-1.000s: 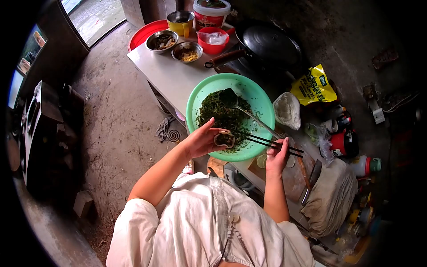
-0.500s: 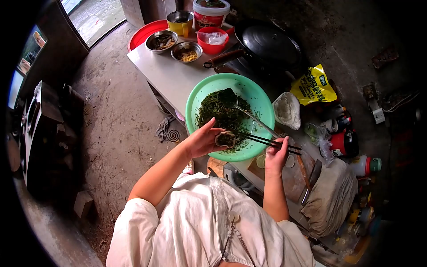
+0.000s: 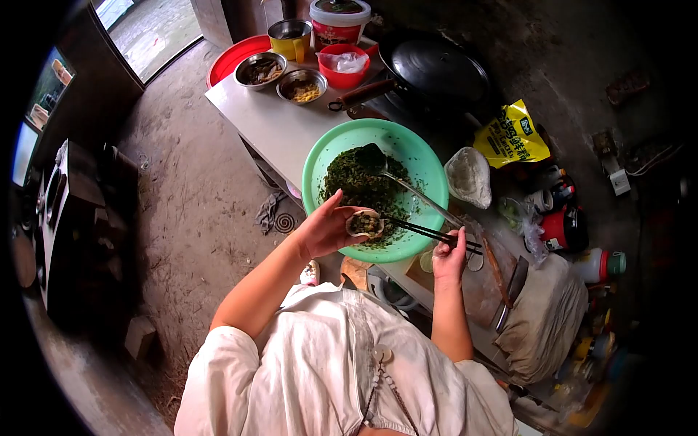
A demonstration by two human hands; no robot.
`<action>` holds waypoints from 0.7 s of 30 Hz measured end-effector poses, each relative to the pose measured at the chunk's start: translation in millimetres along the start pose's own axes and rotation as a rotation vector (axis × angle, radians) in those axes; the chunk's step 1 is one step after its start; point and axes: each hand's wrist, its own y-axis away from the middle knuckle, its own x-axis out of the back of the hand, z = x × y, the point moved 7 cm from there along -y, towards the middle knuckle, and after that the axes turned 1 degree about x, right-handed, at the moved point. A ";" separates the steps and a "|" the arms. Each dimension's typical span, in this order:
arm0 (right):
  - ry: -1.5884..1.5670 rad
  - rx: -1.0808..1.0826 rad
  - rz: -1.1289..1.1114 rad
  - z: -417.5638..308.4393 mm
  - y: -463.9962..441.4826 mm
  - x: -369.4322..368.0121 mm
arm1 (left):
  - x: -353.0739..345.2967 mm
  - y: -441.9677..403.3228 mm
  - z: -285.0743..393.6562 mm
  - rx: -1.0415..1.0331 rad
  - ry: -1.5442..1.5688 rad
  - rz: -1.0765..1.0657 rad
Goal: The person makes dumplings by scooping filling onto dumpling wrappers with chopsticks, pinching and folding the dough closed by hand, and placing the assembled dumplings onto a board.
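Observation:
My left hand (image 3: 325, 229) cups a round dumpling wrapper (image 3: 366, 224) with chopped green filling in it, over the near rim of a green basin (image 3: 434, 163). In my right hand (image 3: 450, 258) is a pair of dark chopsticks (image 3: 425, 232), their tips at the wrapper's right edge. Dark green chopped filling (image 3: 352, 178) lies in the basin. A ladle (image 3: 372, 158) rests in it, its bowl on the filling and its handle running over the right rim, partly hidden behind the chopsticks and my right hand.
On the board right of my right hand lie a rolling pin (image 3: 496, 272), a knife (image 3: 512, 294) and flat dough rounds (image 3: 474, 261). A floury bowl (image 3: 467, 178), a yellow packet (image 3: 512, 136) and a lidded black pan (image 3: 440, 76) stand beyond. Metal bowls (image 3: 302, 86) sit at the table's far end.
The chopsticks have shifted slightly left and down with my right hand. The wrapper in my left hand now faces up more, showing more filling. The view has shifted slightly.

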 end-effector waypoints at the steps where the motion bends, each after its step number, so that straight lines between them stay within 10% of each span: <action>1: -0.001 0.001 0.000 2.2 -1.1 4.4 | -3.6 1.4 0.6 -0.006 0.002 0.000; 11: -0.045 -0.057 -0.037 19.6 7.3 7.2 | -2.3 5.4 1.5 -0.022 0.040 0.013; 21: 0.417 0.558 0.051 -49.3 43.4 -35.1 | 9.5 5.4 5.1 -0.030 0.016 0.051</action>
